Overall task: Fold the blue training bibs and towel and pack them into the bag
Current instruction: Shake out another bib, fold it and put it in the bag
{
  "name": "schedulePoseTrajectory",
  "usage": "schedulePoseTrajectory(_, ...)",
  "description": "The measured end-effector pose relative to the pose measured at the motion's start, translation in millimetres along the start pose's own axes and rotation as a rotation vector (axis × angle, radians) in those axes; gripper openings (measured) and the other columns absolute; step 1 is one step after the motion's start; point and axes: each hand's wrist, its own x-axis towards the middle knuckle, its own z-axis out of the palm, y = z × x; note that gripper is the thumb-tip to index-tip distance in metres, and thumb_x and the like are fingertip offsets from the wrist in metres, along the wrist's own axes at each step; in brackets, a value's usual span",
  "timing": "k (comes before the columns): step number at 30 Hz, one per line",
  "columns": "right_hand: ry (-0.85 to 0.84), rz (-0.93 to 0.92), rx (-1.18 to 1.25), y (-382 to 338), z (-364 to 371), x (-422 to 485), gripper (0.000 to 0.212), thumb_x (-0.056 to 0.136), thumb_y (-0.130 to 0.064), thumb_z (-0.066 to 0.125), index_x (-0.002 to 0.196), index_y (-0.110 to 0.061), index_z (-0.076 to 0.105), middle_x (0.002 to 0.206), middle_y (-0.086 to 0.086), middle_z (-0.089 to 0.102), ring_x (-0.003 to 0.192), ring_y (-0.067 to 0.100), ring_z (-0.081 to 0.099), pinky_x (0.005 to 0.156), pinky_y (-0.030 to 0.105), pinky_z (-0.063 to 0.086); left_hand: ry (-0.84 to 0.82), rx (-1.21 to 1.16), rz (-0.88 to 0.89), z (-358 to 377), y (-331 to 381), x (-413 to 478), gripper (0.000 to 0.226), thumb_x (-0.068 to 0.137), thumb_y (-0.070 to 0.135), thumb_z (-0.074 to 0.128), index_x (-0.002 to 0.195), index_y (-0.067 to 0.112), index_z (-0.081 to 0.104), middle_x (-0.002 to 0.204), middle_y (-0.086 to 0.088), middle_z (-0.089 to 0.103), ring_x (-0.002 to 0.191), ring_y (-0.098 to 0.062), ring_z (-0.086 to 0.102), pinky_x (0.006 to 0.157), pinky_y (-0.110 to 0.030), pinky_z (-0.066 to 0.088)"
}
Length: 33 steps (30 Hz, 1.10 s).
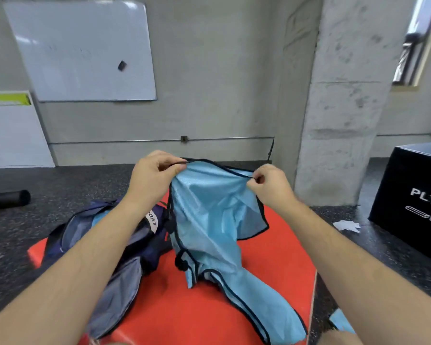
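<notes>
Two grips: we hold one blue bib (pixel 209 220) up by its black-bound top edge. The left grip (pixel 154 178) pinches the binding at the cloth's 11 o'clock, and the right grip (pixel 269 185) pinches it at 1 o'clock, fingers curled on the trim.
Bib: it hangs between our hands, and its lower part lies crumpled on the red mat (pixel 271 257). Its tail runs toward 5 o'clock, close to the mat's right edge.
Bag: the navy bag (pixel 125 245) lies at 9 o'clock of the bib, touching it. It overhangs the mat's left edge, and light blue cloth shows in its open mouth.
Other cloth: a blue piece (pixel 341 322) lies at 5 o'clock on the floor (pixel 60 185), just off the mat's right edge and partly hidden by our forearm. We cannot tell whether it is a bib or the towel.
Edges: the mat's right rim runs from 2 to 5 o'clock.
Open room: bare mat lies at 3 o'clock and at 6 o'clock of the bib. A black box (pixel 413 195) and white paper (pixel 347 225) sit well apart at 3 o'clock, a pillar (pixel 341 108) stands at 1 o'clock, and a black roller (pixel 8 199) lies at 9 o'clock.
</notes>
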Motion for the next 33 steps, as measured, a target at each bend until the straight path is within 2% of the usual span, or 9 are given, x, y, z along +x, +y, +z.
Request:
schedulePoseTrajectory(5,0.006,-0.043,0.009,-29.2,-56.3,33.8,0.013,0.082,-0.011,0.066,0.093,-0.01,0.074,0.09,0.001,0.066,0.082,0.014,0.058,0.075,0.024,0.042,0.0,0.002,-0.141,-3.0,-7.5,20.1,0.014,0.088,0.02,0.074,0.088,0.034,0.072,0.076,0.017,0.062,0.067,-0.006,0.051,0.067,-0.021,0.041)
schedulePoseTrajectory(9,-0.239,-0.192,-0.283,-20.6,-55.7,19.7,0.02,0.083,-0.013,0.064,0.1,-0.008,0.073,0.099,0.007,0.069,0.093,0.022,0.062,0.081,0.028,0.046,-0.055,0.115,-0.107,-0.4,-17.7,22.9,0.018,0.089,0.007,0.068,0.094,0.023,0.072,0.094,0.001,0.061,0.076,-0.002,0.052,0.07,-0.002,0.036)
schedulePoseTrajectory(12,-0.434,-0.17,-0.43,-2.4,-42.5,-2.9,0.021,0.087,-0.018,0.059,0.104,-0.009,0.068,0.103,0.006,0.063,0.095,0.024,0.059,0.083,0.037,0.049,-0.076,0.156,-0.097,-2.2,-29.9,14.7,0.02,0.09,0.005,0.066,0.09,0.024,0.073,0.095,-0.002,0.062,0.083,-0.005,0.055,0.074,-0.002,0.035)
schedulePoseTrajectory(15,-0.448,-0.083,-0.338,19.4,-21.7,-32.6,0.016,0.086,-0.023,0.059,0.086,-0.007,0.065,0.082,0.006,0.063,0.077,0.026,0.059,0.066,0.038,0.048,-0.12,0.171,-0.152,0.8,-46.0,-2.6,0.019,0.091,0.008,0.065,0.09,0.025,0.073,0.096,-0.002,0.061,0.086,-0.01,0.056,0.078,-0.014,0.04)
schedulePoseTrajectory(17,-0.448,-0.013,-0.238,31.8,-3.5,-51.9,0.017,0.088,-0.023,0.056,0.08,-0.009,0.062,0.076,0.004,0.063,0.073,0.025,0.058,0.064,0.036,0.046,-0.152,0.187,-0.185,7.1,-57.7,-18.9,0.02,0.09,0.007,0.066,0.089,0.027,0.07,0.096,-0.003,0.062,0.082,-0.007,0.056,0.082,-0.022,0.041)
schedulePoseTrajectory(22,-0.505,0.055,-0.106,49.3,25.8,-78.3,0.023,0.095,-0.021,0.046,0.08,-0.01,0.059,0.083,0.003,0.065,0.078,0.022,0.058,0.071,0.037,0.048,-0.277,0.224,-0.288,20.5,-84.8,-61.1,0.008,0.089,0.009,0.068,0.095,0.013,0.071,0.095,0.0,0.071,0.085,-0.01,0.059,0.07,-0.012,0.038)
schedulePoseTrajectory(26,-0.519,-0.002,-0.101,57.4,33.9,-81.0,0.035,0.101,-0.034,0.053,0.078,-0.007,0.055,0.075,0.003,0.056,0.065,0.015,0.048,0.06,0.034,0.038,-0.288,0.147,-0.35,22.9,-92.8,-73.5,0.009,0.085,0.021,0.077,0.081,0.017,0.07,0.08,0.003,0.069,0.066,0.003,0.055,0.065,-0.013,0.041)
schedulePoseTrajectory(30,-0.561,-0.047,-0.188,65.3,31.0,-72.6,0.025,0.091,-0.037,0.07,0.091,-0.014,0.061,0.091,0.0,0.058,0.083,0.017,0.052,0.068,0.028,0.038,-0.232,0.096,-0.408,22.6,-90.5,-67.8,0.014,0.083,0.021,0.079,0.075,0.016,0.068,0.075,0.005,0.067,0.066,-0.002,0.054,0.064,-0.014,0.042)
schedulePoseTrajectory(33,-0.564,-0.091,-0.247,71.0,24.2,-68.7,0.015,0.092,-0.029,0.068,0.095,-0.017,0.061,0.096,-0.002,0.056,0.09,0.018,0.053,0.073,0.028,0.037,-0.145,0.068,-0.45,17.5,-92.9,-57.5,0.014,0.081,0.025,0.081,0.079,0.015,0.071,0.079,0.003,0.07,0.069,-0.009,0.059,0.064,-0.021,0.046)
